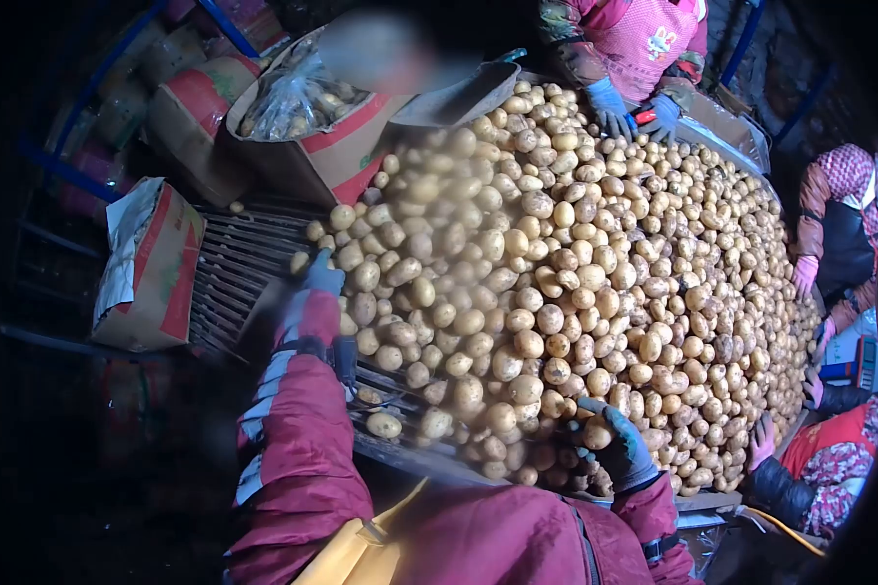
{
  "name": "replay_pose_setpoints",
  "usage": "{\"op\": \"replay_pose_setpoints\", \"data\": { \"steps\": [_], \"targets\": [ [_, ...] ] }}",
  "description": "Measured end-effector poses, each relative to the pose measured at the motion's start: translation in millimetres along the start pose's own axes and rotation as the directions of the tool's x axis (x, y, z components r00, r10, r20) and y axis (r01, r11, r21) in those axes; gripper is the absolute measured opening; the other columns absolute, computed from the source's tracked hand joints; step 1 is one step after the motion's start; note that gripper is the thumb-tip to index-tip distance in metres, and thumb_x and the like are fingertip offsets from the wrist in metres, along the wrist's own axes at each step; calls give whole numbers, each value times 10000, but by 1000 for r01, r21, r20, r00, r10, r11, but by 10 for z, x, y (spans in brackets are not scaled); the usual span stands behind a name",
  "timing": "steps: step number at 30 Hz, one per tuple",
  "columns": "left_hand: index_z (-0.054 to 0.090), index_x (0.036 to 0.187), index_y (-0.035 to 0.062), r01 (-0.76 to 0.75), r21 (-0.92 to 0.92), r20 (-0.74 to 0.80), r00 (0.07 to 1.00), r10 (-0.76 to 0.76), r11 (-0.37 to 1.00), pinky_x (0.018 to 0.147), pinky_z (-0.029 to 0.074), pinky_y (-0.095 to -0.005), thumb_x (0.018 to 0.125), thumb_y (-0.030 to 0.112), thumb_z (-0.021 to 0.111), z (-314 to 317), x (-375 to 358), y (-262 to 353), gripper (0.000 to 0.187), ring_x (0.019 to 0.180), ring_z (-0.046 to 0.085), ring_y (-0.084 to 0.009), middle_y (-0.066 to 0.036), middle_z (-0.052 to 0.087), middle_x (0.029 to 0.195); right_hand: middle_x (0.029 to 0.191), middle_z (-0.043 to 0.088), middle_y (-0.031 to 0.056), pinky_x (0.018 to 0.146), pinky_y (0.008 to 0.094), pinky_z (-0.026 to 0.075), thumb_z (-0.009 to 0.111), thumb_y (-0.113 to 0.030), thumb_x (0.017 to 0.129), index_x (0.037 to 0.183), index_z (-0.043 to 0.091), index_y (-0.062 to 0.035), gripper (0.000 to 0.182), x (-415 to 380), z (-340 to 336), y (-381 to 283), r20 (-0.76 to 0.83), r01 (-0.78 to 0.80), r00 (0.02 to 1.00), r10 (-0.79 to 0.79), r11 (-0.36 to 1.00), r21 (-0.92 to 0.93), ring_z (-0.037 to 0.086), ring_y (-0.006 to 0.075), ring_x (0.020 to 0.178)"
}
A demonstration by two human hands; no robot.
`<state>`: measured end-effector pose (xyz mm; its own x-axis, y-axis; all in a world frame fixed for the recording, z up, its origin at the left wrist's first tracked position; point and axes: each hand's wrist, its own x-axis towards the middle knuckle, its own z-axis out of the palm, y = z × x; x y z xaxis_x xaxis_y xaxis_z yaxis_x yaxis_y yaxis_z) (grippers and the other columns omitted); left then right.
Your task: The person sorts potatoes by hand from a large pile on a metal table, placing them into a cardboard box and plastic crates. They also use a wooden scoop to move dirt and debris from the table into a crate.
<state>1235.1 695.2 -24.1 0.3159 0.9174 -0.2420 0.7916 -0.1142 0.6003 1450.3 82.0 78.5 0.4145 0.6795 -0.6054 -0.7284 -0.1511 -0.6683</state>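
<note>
A large heap of potatoes (605,292) covers the sorting table in front of me. My left hand (325,276), in a blue glove, is at the heap's left edge beside the slatted rack. Its fingers reach forward among the outermost potatoes, and I make out no potato in its grip. At the near edge, my right hand (626,450), in a teal and grey glove, curls around a potato (596,433). Darker, dirt-covered potatoes lie just left of that hand, partly in shadow.
A slatted metal rack (239,273) extends left, with an upright carton (151,268) on it. Behind stands an open carton (307,127) holding bagged potatoes. A metal scoop (458,96) rests at the back. Co-workers' gloved hands (634,112) are across the heap and along the right side.
</note>
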Motion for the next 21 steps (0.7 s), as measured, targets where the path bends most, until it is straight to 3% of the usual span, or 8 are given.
{"op": "replay_pose_setpoints", "data": {
  "steps": [4,5,7,10,13,19,20,21],
  "targets": [
    [510,1475,93,-222,52,-27,974,224,974,731,536,-300,812,59,731,17,-116,-31,699,853,611,-141,-78,658,1025,1185,672,117,795,349,563,556,-450,1002,1412,531,-44,578,13,137,-147,90,-50,995,43,996,72,667,218,1007],
    [511,1475,101,-74,-208,71,993,91,975,796,543,-304,830,46,716,-63,-299,126,680,951,615,-146,-82,646,1161,1189,673,117,800,354,561,560,-450,1000,1414,532,-47,578,5,178,-157,115,-60,992,51,995,76,666,219,1007],
    [507,1474,94,-124,-527,48,983,175,841,852,566,-303,818,25,672,-123,-564,287,679,994,641,-194,-122,644,1228,1192,676,134,833,383,561,570,-445,998,1418,533,-55,575,17,234,-127,69,-85,995,78,990,115,670,233,1000],
    [494,1481,101,-29,-661,166,969,184,750,867,575,-305,856,51,649,-349,-1194,910,647,1001,651,-223,-117,613,1293,1199,671,140,857,385,566,558,-432,1010,1428,523,-55,564,62,296,-192,60,-73,996,69,994,80,675,241,991],
    [483,1485,107,316,-907,385,889,246,277,869,589,-324,900,151,634,-273,-1586,1118,605,1028,664,-253,-130,614,1315,1220,660,142,854,380,570,542,-441,1020,1447,498,-53,579,82,383,-305,140,-75,988,60,992,101,673,236,997],
    [430,1511,81,690,-723,644,652,400,40,806,633,-402,1004,405,528,-88,-2266,1298,610,1087,676,-328,-195,570,1384,1400,566,117,952,386,527,449,-476,1062,1468,459,-35,600,99,430,-470,265,-15,964,-23,990,138,598,238,1188],
    [440,1499,69,649,-753,612,629,478,110,696,640,-383,1018,540,483,42,-2339,1347,675,964,703,-323,-199,609,1321,1415,566,149,940,406,542,426,-560,1043,1467,478,-69,651,114,426,-477,265,-29,964,-13,988,154,595,240,1212],
    [463,1475,58,663,-740,650,666,366,109,646,626,-355,1001,627,459,105,-2532,1497,740,852,705,-287,-179,676,1198,1388,585,150,916,411,556,387,-583,1047,1464,479,-62,673,76,461,-513,252,-12,967,-27,989,149,620,246,1171]
  ]
}}
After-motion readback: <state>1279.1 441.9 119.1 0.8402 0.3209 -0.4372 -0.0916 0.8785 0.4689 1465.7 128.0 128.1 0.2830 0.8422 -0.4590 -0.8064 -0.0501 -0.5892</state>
